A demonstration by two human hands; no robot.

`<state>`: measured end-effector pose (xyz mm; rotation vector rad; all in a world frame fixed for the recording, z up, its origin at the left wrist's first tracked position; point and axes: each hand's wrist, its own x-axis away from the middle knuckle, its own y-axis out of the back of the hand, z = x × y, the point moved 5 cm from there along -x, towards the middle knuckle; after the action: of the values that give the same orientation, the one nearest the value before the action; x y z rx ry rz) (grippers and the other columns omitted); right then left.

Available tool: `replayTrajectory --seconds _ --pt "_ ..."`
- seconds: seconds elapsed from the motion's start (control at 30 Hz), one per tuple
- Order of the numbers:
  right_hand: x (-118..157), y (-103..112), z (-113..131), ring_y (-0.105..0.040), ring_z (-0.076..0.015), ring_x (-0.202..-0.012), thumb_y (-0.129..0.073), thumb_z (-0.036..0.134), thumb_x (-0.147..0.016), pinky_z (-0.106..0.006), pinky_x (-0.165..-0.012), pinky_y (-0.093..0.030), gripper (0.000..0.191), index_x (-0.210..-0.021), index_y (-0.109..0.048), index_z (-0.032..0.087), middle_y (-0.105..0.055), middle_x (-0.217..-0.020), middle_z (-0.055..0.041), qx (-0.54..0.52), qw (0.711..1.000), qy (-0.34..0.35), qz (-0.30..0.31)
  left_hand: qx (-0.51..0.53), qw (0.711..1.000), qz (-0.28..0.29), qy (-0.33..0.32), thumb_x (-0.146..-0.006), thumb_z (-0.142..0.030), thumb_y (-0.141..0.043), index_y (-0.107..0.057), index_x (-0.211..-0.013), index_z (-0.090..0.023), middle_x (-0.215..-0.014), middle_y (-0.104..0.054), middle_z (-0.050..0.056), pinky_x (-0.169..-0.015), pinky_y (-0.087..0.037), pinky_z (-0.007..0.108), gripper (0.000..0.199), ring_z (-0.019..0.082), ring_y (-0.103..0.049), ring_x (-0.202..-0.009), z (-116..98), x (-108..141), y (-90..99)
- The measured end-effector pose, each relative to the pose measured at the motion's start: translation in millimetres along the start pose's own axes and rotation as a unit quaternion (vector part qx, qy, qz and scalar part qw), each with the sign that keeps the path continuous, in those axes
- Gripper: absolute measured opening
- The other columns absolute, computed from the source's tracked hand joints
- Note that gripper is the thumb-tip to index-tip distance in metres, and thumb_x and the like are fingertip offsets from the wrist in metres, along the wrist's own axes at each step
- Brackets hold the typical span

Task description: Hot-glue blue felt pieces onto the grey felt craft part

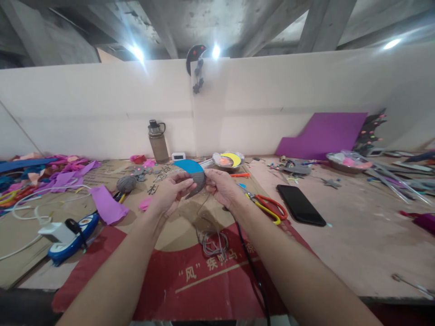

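Note:
A blue crescent, its lower part wrapped in grey yarn, is held up between both hands over the cardboard. My left hand pinches its left edge between thumb and fingers. At its right edge, the fingers of my right hand are closed on the yarn-wrapped part. Grey yarn hangs below the hands to a loose coil on the red-printed cardboard. A ball of grey yarn rests to the left of my left hand.
Scissors and a black phone lie on the right. A bottle and a bowl with a yellow crescent stand behind. A power strip and purple felt are on the left; a black cable crosses the cardboard.

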<state>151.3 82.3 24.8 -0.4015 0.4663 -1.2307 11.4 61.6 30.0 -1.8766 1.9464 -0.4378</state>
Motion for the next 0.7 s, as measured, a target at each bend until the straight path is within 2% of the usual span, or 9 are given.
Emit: replayTrajectory --seconds 0.1,0.23,0.3,0.43,0.7 --pt "1 -1 -1 -0.019 -0.0033 -0.050 -0.084 0.039 -0.052 -0.021 -0.047 -0.012 0.042 -0.062 -0.050 0.017 -0.029 -0.053 0.0104 0.004 1.000 0.009 -0.001 -0.031 0.999 -0.012 -0.001 -0.055 -0.006 -0.084 -0.066 -0.070 -0.010 -0.069 -0.065 -0.001 -0.059 -0.059 0.017 0.024 0.008 -0.064 -0.059 -1 1 0.1" --pt "4 -5 0 -0.021 -0.0041 -0.050 -0.083 0.043 -0.055 -0.022 -0.048 -0.014 0.041 -0.065 -0.055 0.016 -0.034 -0.054 0.0092 0.025 0.999 0.025 -0.012 -0.063 0.998 -0.013 0.007 -0.061 -0.017 -0.083 -0.065 -0.077 -0.012 -0.076 -0.066 0.001 -0.046 -0.055 0.018 0.025 0.010 -0.064 -0.060 -1 5 -1.2" --pt "6 -7 0 -0.022 -0.0044 -0.050 -0.082 0.045 -0.056 -0.023 -0.048 -0.015 0.040 -0.067 -0.056 0.016 -0.036 -0.054 0.0088 0.028 0.999 0.032 -0.018 -0.050 0.999 -0.010 0.010 -0.063 -0.017 -0.082 -0.064 -0.077 -0.013 -0.077 -0.067 0.001 -0.048 -0.057 0.020 0.024 0.011 -0.065 -0.062 -1 8 -2.4" --pt "7 -9 -2 -0.022 -0.0052 -0.049 -0.079 0.046 -0.058 -0.024 -0.049 -0.016 0.038 -0.066 -0.056 0.017 -0.034 -0.053 0.0094 0.034 0.998 0.039 -0.033 -0.015 1.000 -0.009 -0.011 -0.065 -0.014 -0.080 -0.061 -0.074 -0.013 -0.075 -0.066 0.001 -0.064 -0.061 0.024 0.021 0.012 -0.067 -0.069 -3 9 -4.4" --pt "11 -15 -5 -0.029 -0.0050 -0.050 -0.078 0.048 -0.062 -0.023 -0.048 -0.019 0.038 -0.069 -0.058 0.017 -0.045 -0.057 0.0069 0.036 0.998 0.046 -0.014 0.010 0.999 -0.023 -0.033 -0.063 -0.014 -0.078 -0.060 -0.070 -0.014 -0.068 -0.064 -0.002 -0.060 -0.060 0.024 0.020 0.011 -0.065 -0.063 -6 10 -1.8"
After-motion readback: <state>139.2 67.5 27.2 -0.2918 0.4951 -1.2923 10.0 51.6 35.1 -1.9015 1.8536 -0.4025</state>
